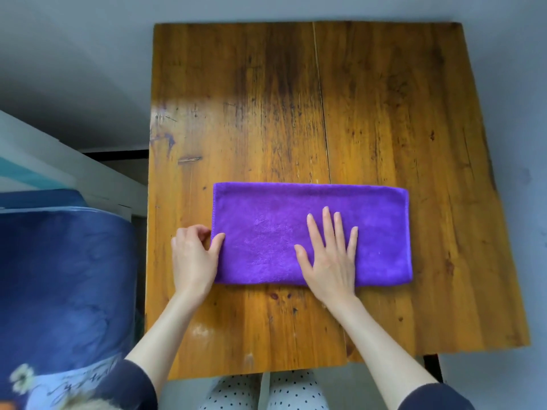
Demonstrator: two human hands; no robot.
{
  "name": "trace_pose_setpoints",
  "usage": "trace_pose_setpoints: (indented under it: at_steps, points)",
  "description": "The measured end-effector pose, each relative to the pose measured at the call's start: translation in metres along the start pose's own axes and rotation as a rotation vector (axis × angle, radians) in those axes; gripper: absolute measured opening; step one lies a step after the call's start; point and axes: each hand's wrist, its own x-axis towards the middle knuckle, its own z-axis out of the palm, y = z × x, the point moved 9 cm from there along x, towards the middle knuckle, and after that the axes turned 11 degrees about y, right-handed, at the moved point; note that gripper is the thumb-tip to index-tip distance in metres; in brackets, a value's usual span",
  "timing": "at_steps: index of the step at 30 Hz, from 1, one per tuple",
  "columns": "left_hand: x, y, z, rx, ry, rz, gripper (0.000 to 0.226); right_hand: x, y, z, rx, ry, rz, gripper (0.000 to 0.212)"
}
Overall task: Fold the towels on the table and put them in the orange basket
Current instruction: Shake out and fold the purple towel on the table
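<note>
A purple towel (266, 232) lies flat on the wooden table (296, 99), folded into a long rectangle near the table's front edge. My left hand (194, 255) pinches the towel's left edge, thumb on top and fingers curled beside the cloth. My right hand (328, 258) lies flat on the towel just right of its middle, with fingers straight and spread, pressing it down. The orange basket is mostly out of view; only a small orange patch (7, 405) shows at the bottom left corner.
A blue bedspread with a flower print (65, 285) covers a bed left of the table. A white ledge (59, 161) runs behind it. Grey floor surrounds the table. My dotted trousers (266, 395) show under the front edge.
</note>
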Motion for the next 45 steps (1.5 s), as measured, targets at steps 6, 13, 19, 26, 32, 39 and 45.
trace_pose_setpoints:
  at_steps: [6,13,19,26,32,39,45]
  points:
    - [0.012,0.0,0.014,0.092,-0.149,-0.126,0.024,-0.003,-0.003,0.006,-0.061,0.006,0.026,0.059]
    - [0.031,0.011,0.001,-0.009,-0.168,-0.126,0.007,0.004,-0.01,0.008,-0.063,-0.027,0.036,0.062]
    - [0.073,-0.001,-0.018,-0.301,-0.281,-0.394,0.015,0.029,-0.046,-0.002,0.045,0.016,0.054,0.069]
    - [0.062,0.014,-0.024,-0.535,-0.574,-0.57,0.025,0.007,-0.016,-0.002,0.022,-0.075,0.116,0.066]
    - [0.035,0.092,-0.035,-0.559,-0.543,-0.326,0.03,-0.002,0.006,-0.042,0.525,0.109,0.257,0.049]
    - [-0.021,0.184,0.024,-0.475,-0.553,-0.038,0.032,-0.023,0.068,-0.089,0.69,0.291,0.422,0.023]
    - [-0.065,0.196,0.097,-0.284,-0.582,0.024,0.039,-0.036,0.103,-0.071,0.759,0.132,0.572,0.021]
